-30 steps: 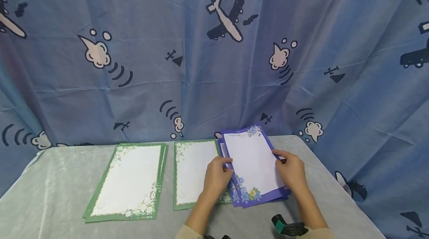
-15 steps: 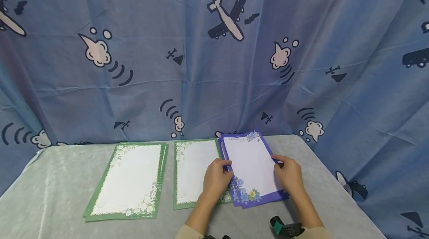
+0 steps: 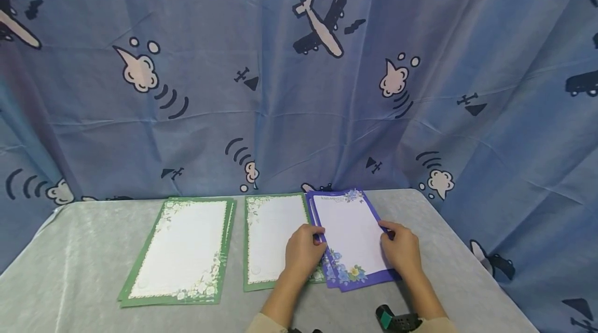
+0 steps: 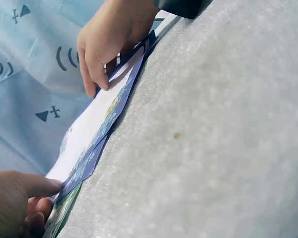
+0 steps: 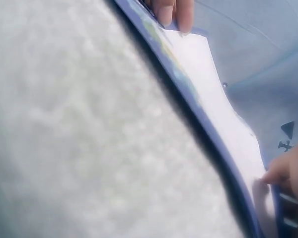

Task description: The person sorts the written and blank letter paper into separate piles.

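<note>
A purple-bordered paper sheet with blue flowers lies at the right of the table, over at least one more purple sheet that shows along its left side. My left hand pinches its left edge, thumb and fingers curled there. On the opposite side my right hand pinches the right edge; in the right wrist view the sheet bows slightly between the hands. A green-bordered sheet lies partly beneath the purple ones and my left hand. The left wrist view shows the purple corner overlapping green paper.
A stack of green-bordered sheets lies to the left, its edges slightly uneven. The grey cloth-covered table ends at a blue curtain printed with airplanes. A dark wrist device sits at my right sleeve.
The top purple sheet has come down and a little toward me, its far edge now nearly level with the sheet beneath. My right hand has moved slightly nearer; the left stays at the edge.
</note>
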A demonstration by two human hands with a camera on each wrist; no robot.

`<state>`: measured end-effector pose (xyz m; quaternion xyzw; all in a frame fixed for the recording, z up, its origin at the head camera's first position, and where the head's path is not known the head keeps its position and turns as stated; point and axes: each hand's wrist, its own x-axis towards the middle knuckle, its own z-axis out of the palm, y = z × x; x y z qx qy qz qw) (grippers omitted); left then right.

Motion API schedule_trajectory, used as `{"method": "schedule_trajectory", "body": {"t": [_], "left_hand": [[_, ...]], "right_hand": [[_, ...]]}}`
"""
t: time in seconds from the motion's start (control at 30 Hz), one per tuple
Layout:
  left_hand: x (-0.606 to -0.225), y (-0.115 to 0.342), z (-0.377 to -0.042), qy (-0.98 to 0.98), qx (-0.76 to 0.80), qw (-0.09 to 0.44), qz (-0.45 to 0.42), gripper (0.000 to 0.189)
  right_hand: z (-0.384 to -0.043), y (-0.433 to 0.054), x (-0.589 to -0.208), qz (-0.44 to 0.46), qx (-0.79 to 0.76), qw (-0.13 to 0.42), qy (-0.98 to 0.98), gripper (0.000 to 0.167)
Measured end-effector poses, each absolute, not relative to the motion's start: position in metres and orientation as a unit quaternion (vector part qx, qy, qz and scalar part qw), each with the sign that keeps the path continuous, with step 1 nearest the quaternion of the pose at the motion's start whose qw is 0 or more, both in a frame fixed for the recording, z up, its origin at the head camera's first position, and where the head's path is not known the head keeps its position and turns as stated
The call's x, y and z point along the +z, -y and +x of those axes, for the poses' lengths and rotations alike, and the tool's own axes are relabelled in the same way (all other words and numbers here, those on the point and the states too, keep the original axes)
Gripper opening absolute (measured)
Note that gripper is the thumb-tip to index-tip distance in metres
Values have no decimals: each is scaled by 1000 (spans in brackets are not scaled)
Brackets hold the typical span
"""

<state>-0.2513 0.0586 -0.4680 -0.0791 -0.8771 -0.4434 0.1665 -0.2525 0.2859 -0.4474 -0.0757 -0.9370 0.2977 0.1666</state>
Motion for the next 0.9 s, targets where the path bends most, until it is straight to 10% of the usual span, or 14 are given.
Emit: {"method": "schedule_trajectory", "body": {"t": [0.9], "left_hand": [[-469,-62,-250,891,-412,180,-67,27]], "right_hand": [[-253,-283,-462,-66,269,178,944,35]]}}
